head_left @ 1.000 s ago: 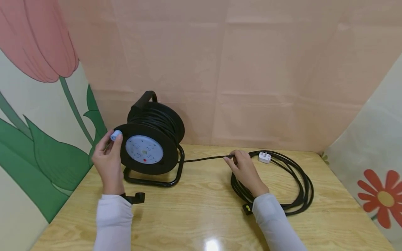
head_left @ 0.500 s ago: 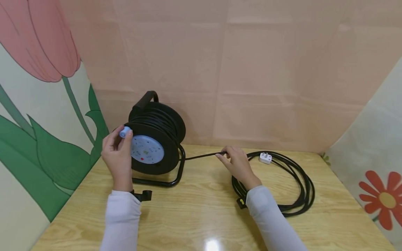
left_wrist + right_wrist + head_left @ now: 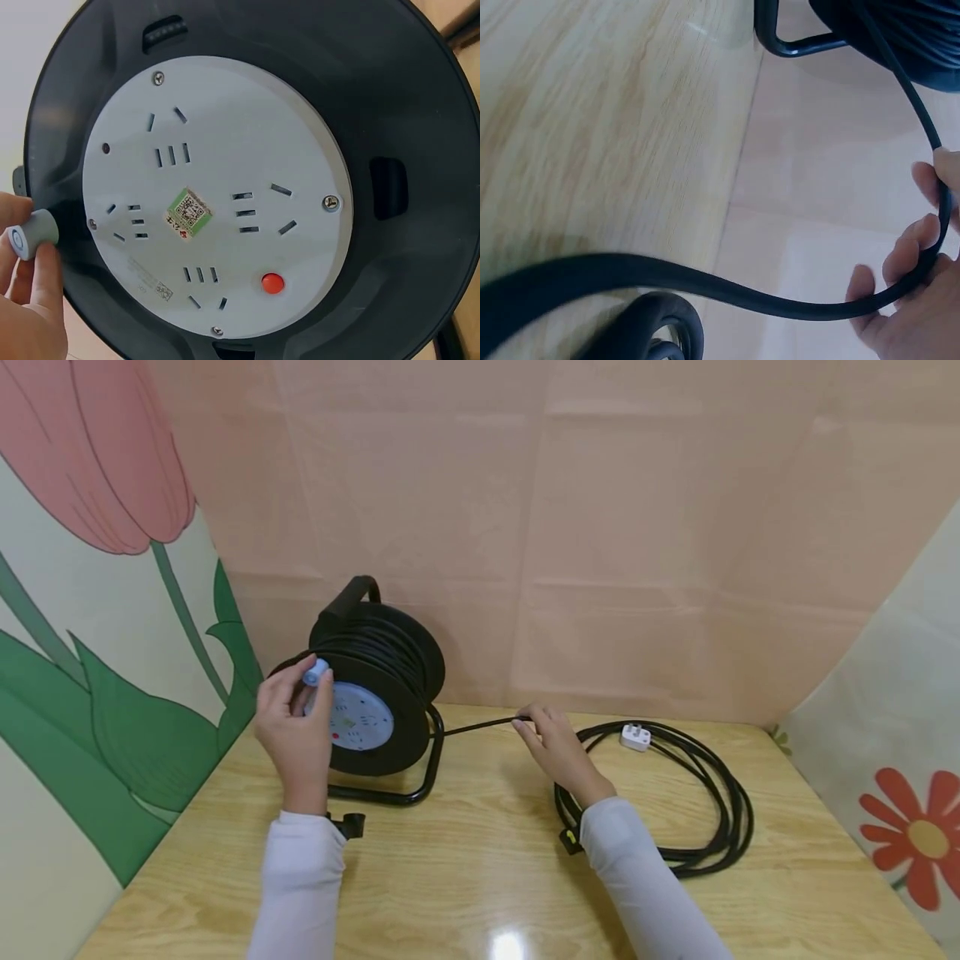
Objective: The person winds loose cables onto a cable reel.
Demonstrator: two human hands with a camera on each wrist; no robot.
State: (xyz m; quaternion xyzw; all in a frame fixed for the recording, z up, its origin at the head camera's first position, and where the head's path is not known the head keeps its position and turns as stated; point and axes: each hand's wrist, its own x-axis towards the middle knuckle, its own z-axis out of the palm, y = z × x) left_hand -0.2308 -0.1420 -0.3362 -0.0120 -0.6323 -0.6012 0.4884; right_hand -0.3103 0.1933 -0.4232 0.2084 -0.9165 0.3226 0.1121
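A black cable reel [image 3: 408, 727] stands on its tubular frame at the left of the table, black cable wound round its drum. Its pale blue socket plate [image 3: 225, 187] carries a red button [image 3: 273, 283]. My left hand [image 3: 298, 727] pinches the small light-blue crank knob [image 3: 316, 672] at the reel's rim between thumb and fingers. To the right, my right hand [image 3: 558, 747] holds the black cable [image 3: 480, 725], which runs taut from the drum into its fingers. In the right wrist view the cable [image 3: 810, 309] bends through the curled fingers and trails off to the left.
Loose loops of black cable [image 3: 738, 810] lie on the wooden table [image 3: 465, 860] at the right, with a white plug [image 3: 635, 737] on them. A pink sheet [image 3: 630, 527] hangs behind the table. Flower-printed panels [image 3: 918, 693] flank both sides.
My left hand has moved right and slightly up with the knob, across the socket plate. My right hand has shifted left toward the reel, still gripping the cable.
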